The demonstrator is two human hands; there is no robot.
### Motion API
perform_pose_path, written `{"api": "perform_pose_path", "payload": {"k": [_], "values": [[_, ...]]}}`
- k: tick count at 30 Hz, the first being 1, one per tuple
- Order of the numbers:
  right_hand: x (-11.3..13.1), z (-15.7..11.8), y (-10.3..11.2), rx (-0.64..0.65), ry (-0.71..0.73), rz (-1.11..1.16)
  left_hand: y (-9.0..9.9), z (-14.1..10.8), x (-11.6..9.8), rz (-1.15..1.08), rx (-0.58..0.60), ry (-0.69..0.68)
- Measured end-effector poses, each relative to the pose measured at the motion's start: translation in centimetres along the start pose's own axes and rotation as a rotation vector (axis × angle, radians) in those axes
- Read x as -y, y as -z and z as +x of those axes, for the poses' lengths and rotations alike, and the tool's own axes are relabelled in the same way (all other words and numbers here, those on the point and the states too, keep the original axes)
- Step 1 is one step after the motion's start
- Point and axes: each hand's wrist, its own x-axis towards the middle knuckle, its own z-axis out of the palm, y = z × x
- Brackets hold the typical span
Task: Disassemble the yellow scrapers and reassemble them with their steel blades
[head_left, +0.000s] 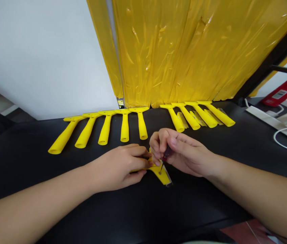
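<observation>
My left hand (130, 166) is closed around the handle of a yellow scraper (158, 172) on the black table. Most of that handle is hidden under my fingers. The scraper's head points right, with a thin blade along its outer edge and a small screw in its face. In my right hand (176, 149) is a screwdriver (167, 154) with a dark red handle, pinched between thumb and fingers. Its thin shaft slants down, and the tip meets the screw near the scraper's lower corner.
Behind my hands lies a row of several yellow scrapers (105, 130), handles toward me. Several more scrapers (199, 115) lie at the back right, with loose blades among them. A white cable (283, 144) and a red box (283, 91) are at far right. Yellow plastic sheeting (184, 51) hangs behind the table.
</observation>
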Motion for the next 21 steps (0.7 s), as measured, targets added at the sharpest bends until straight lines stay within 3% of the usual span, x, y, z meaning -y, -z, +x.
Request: {"api": "perform_pose_path", "payload": {"k": [5, 14, 18, 21], "values": [[0.0, -0.1, -0.1, 0.11, -0.046, 0.068, -0.1, 0.0, 0.1, -0.007, -0.021, 0.001], [0.4, 0.4, 1.4, 0.059, -0.038, 0.049, -0.3, -0.3, 0.2, 0.017, -0.016, -0.015], [0.5, 0.1, 0.8, 0.104, -0.092, 0.091, -0.2, -0.1, 0.1, 0.002, -0.022, -0.006], [0.6, -0.1, 0.1, 0.039, -0.091, 0.123, -0.2, -0.1, 0.1, -0.001, -0.026, -0.002]]}}
